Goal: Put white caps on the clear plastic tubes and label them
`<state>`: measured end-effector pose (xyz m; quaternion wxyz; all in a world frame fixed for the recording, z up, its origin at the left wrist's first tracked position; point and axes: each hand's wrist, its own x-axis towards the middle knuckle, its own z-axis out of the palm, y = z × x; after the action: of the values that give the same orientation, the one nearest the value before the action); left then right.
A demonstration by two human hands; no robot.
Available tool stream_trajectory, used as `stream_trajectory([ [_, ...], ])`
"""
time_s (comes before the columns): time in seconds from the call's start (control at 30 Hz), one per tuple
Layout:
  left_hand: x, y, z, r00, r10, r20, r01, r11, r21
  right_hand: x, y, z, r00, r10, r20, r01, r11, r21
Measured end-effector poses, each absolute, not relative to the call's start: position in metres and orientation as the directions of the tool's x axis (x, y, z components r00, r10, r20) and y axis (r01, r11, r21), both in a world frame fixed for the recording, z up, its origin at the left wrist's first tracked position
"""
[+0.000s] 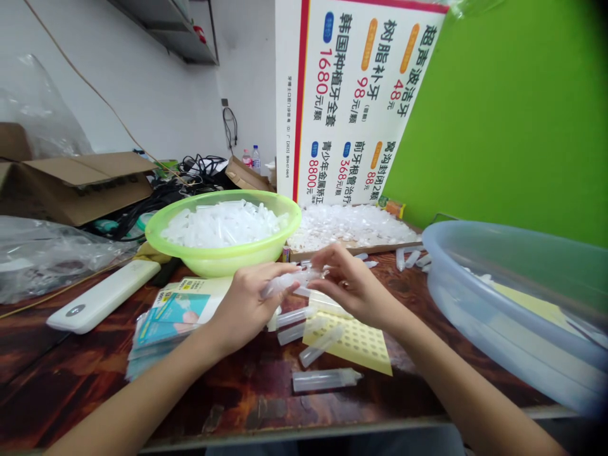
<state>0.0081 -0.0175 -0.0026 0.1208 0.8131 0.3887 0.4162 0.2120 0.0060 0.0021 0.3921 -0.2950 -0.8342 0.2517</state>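
Observation:
My left hand (pixel 247 304) is closed around a small clear plastic tube (pixel 285 282), held level above the table. My right hand (pixel 349 282) pinches at the tube's right end with thumb and fingertips. Below the hands lie several more clear tubes (pixel 325 379) and a yellow sticker sheet (pixel 356 342) on the dark wooden table (pixel 228 392). A green bowl (pixel 223 253) full of clear tubes stands just behind my hands.
A large pale blue basin (pixel 503 310) sits at the right. A heap of small white caps (pixel 351 225) lies on a board behind. A white power bank (pixel 102 296), stacked packets (pixel 171 316), plastic bags, a cardboard box (pixel 76 180) and cables fill the left.

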Motion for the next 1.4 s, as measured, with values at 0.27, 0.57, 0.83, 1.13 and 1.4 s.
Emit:
stream_trajectory([
  [0.27,0.01,-0.018,0.0,0.307,0.796,0.521,0.509,-0.6,0.617,0.208,0.014,-0.006,-0.465,0.707,0.533,0.286,0.69,-0.665],
  [0.57,0.012,-0.017,0.003,0.279,0.846,0.455,0.476,-0.533,0.699,0.215,0.014,-0.004,-0.526,0.642,0.558,0.365,0.763,-0.534],
  [0.83,0.012,-0.018,0.006,0.304,0.897,0.321,0.438,-0.431,0.789,0.215,0.015,-0.006,-0.516,0.627,0.583,0.497,0.774,-0.392],
  [1.13,0.011,-0.024,0.003,0.391,0.85,0.353,0.473,-0.514,0.716,0.197,0.004,-0.015,-0.56,0.67,0.487,0.176,0.671,-0.72],
  [1.4,0.01,-0.024,-0.009,0.464,0.309,0.83,0.737,-0.654,-0.169,0.187,-0.002,-0.009,-0.475,0.863,0.171,-0.167,0.102,-0.981],
])
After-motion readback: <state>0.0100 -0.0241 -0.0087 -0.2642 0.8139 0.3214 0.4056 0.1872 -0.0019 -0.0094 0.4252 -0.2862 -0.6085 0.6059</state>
